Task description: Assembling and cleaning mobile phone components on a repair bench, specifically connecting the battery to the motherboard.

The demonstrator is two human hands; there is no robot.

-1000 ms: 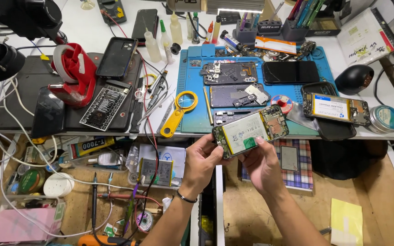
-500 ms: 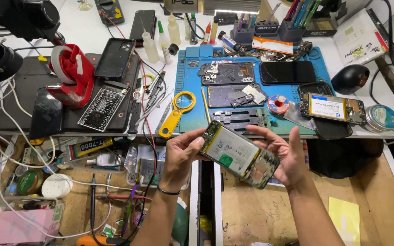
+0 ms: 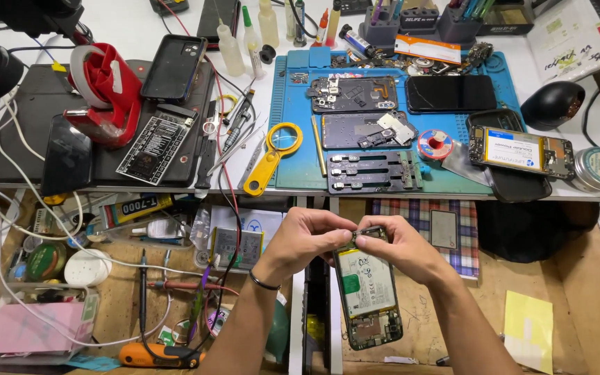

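Here, low in the middle of the frame:
Left hand (image 3: 307, 243): closed on the open phone (image 3: 368, 292).
Right hand (image 3: 403, 248): the phone's top end is pinched.
Worktop (image 3: 258, 182): seen above.

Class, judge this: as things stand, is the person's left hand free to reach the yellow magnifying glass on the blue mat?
Probably not at once: the left hand grips the opened phone together with the right hand. The magnifying glass itself lies uncovered.

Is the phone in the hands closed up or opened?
Opened: the phone shows its bare battery and circuit boards, no back cover, held by left hand and right hand.

matt blue rubbery mat (image 3: 300, 149), glossy red plastic tape dispenser (image 3: 105, 94), shiny metal tin (image 3: 598, 169), rough wooden drawer (image 3: 592, 292)
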